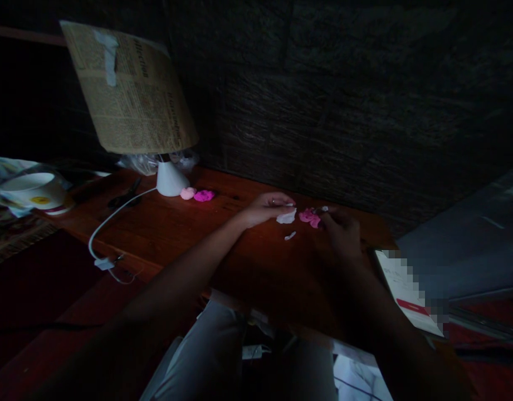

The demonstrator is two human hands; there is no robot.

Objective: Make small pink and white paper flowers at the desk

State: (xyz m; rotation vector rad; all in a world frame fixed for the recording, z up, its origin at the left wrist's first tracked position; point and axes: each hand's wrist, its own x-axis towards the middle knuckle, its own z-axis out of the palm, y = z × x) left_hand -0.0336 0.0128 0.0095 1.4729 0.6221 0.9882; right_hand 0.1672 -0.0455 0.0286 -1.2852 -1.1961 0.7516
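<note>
My left hand (268, 210), with a ring on one finger, is closed on a white piece (286, 217) that looks like paper or tissue. To its right, my right hand (343, 229) has its fingers pinched at the edge of a pink crumpled piece (309, 218). The dim light hides exactly how the fingertips grip it. A tiny white bit (325, 208) shows by the right fingertips. Below and between both hands, a small white scrap (290, 236) lies on the wooden table (256, 262).
A lamp with a newsprint shade (131, 92) stands at the left. By its base lie a pale pink lump (188, 193) and a magenta lump (204, 196). Dark scissors (125, 196), a white cord (110, 214) and a mug (39, 192) are further left. A tablet-like device (402, 287) lies right.
</note>
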